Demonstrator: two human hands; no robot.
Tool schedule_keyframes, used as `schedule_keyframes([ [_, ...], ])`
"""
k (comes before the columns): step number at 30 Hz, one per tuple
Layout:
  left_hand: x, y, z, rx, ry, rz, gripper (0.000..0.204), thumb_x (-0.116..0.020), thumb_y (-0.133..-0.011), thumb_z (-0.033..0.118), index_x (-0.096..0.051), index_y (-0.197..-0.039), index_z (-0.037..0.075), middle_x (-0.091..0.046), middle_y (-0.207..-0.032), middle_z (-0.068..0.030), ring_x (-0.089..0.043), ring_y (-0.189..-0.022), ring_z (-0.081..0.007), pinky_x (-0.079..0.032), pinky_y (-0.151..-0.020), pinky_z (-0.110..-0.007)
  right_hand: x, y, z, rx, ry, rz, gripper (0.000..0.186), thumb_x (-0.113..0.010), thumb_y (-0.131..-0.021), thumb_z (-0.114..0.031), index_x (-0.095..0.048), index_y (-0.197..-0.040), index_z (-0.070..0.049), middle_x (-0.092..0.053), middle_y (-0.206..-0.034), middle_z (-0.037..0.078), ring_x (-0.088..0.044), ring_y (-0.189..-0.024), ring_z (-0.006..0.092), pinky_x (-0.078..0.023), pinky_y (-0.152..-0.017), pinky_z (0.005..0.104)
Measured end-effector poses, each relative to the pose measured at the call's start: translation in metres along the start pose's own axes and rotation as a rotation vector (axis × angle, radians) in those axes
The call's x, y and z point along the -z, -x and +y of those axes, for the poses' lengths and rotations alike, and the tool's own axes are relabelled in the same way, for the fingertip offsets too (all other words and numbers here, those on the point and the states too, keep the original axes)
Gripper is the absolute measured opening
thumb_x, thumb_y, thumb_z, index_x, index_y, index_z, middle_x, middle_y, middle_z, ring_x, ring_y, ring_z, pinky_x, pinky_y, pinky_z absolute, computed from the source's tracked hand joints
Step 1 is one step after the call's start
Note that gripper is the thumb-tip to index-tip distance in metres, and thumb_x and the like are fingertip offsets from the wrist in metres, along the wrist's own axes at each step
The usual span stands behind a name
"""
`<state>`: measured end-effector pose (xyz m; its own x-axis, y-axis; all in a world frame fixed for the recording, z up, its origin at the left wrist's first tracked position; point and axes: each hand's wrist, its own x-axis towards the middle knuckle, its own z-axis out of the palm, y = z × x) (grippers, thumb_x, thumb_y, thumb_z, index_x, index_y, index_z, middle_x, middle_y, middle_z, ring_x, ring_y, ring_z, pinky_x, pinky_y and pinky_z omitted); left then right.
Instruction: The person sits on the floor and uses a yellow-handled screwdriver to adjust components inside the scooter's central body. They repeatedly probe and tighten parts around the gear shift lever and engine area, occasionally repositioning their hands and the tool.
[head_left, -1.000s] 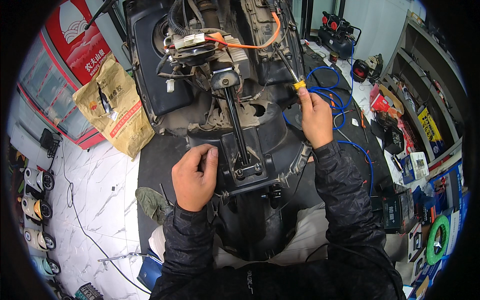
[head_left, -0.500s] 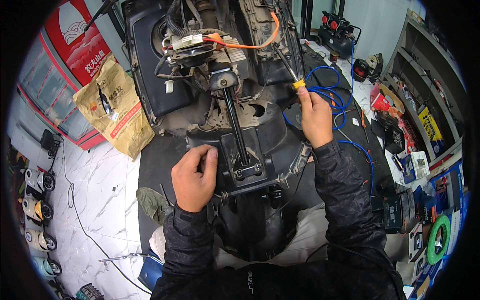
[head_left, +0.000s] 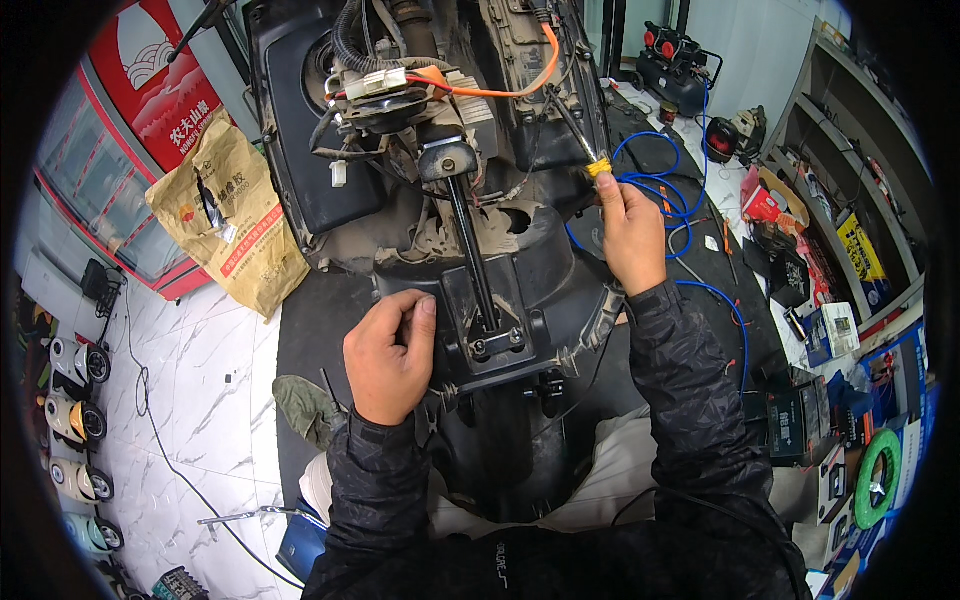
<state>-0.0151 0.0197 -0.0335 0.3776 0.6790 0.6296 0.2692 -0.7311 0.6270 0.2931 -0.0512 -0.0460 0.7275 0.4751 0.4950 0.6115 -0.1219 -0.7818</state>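
Note:
A partly stripped scooter (head_left: 335, 195) stands in front of me, its black plastic dusty and its wiring bare. My right hand (head_left: 636, 238) grips a screwdriver (head_left: 599, 168) by its yellow handle; the metal shaft slants up and left to the scooter's right side, where I cannot make out its tip. My left hand (head_left: 387, 352) is curled at the left edge of the front plastic, left of a black steering tube (head_left: 468, 245). Whatever its fingers may hold is hidden. Above the tube, an orange cable (head_left: 510, 94) runs right from a white connector (head_left: 374, 83).
A brown paper sack (head_left: 250, 260) leans at the left near a red-framed glass cabinet (head_left: 110, 190). A blue hose (head_left: 690, 210) coils on the dark mat to the right, below an air compressor (head_left: 672, 90). Shelves (head_left: 850, 130) and boxes line the right side.

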Motion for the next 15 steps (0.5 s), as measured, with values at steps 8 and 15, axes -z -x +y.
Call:
schedule_keyframes([
  [8,-0.0012,-0.0002,-0.0002,-0.013,0.012,0.020,0.012,-0.077,-0.100,0.011,-0.076,-0.102,0.000,-0.070,-0.080,-0.0124,-0.062,-0.063,-0.0196,-0.050,-0.063,-0.031,-0.0015,-0.0068,0.0091,-0.030,0.022,0.052,0.059,-0.060,-0.112,-0.050,-0.075,-0.101,0.006,-0.072,-0.081,0.024,-0.071,-0.076,0.0387,-0.054,-0.072,0.0451],
  [15,-0.0014,0.0004,-0.0035,-0.031,0.015,0.021,0.010,-0.077,-0.100,0.010,-0.076,-0.102,0.000,-0.071,-0.081,-0.0123,-0.063,-0.064,-0.0200,-0.051,-0.064,-0.031,-0.0040,-0.0052,0.0109,-0.005,-0.032,0.115,0.061,-0.058,-0.113,-0.050,-0.070,-0.090,0.005,-0.056,-0.065,0.005,-0.049,-0.062,0.0139,-0.040,-0.059,0.0357],
])
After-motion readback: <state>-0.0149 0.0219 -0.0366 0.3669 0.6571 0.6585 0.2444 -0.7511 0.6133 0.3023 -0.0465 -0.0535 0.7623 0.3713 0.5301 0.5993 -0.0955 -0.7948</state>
